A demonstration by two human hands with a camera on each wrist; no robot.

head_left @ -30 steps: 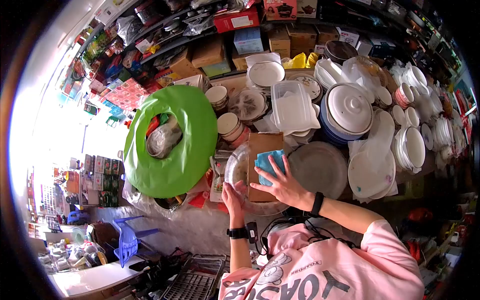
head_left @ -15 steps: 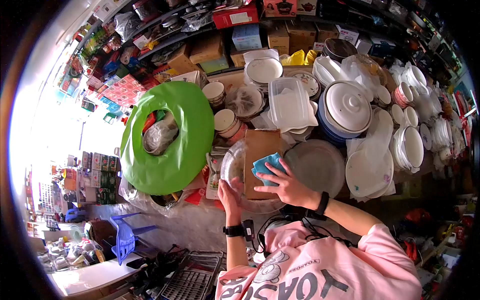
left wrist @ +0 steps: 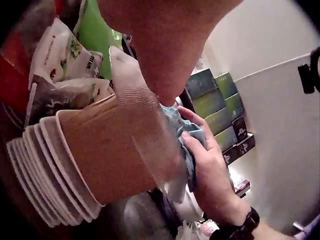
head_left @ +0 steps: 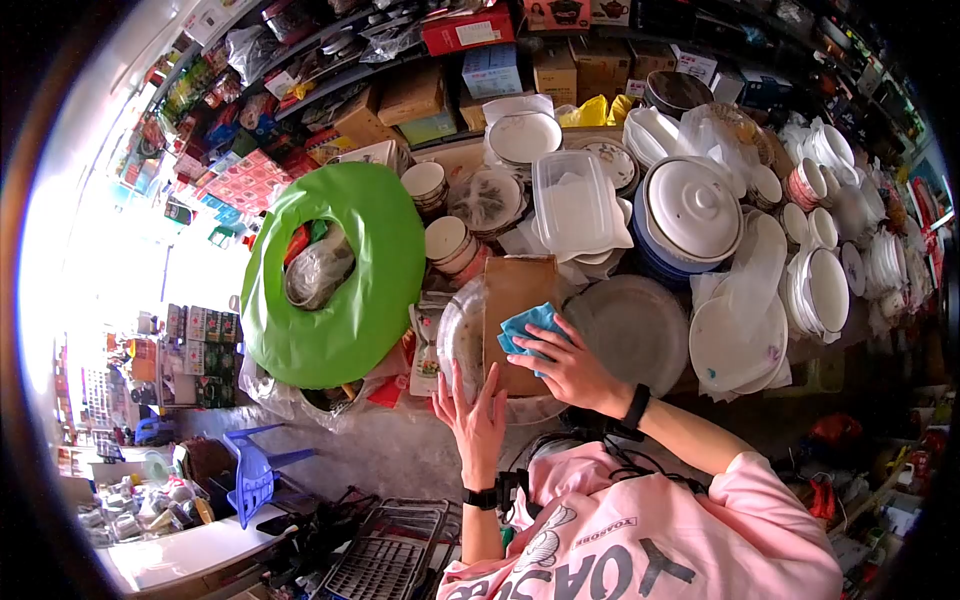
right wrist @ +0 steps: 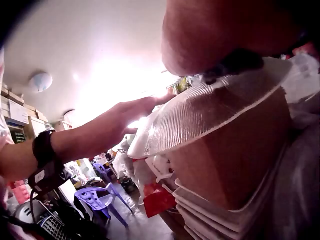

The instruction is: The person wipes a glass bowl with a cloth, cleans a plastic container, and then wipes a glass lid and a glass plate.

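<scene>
A clear round plate with a ridged rim (right wrist: 195, 120) lies over a brown cardboard box (left wrist: 100, 145), which stands on a stack of white-rimmed plates (left wrist: 35, 175). My right hand (head_left: 580, 372) holds a folded blue cloth (head_left: 528, 328) against the right part of the clear plate. In the left wrist view, thumb and fingers pinch that cloth. My left hand (head_left: 474, 428) is at the plate's near left edge, its fingers spread and fairly straight. Wide grey plates (head_left: 632, 335) lie just right of the box.
Left of the stack sits a large green ring-shaped cover (head_left: 385, 300). Behind are stacked bowls (head_left: 446, 238), a clear plastic container (head_left: 575, 200) and a lidded white pot (head_left: 695, 208). White oval plates (head_left: 735, 345) stand at right. A blue plastic chair (head_left: 250, 480) is on the floor at left.
My left hand has turned from an edge-on hold at the plate's rim to spread fingers. The right hand and cloth have shifted slightly over the plate. The head view has drifted a little.
</scene>
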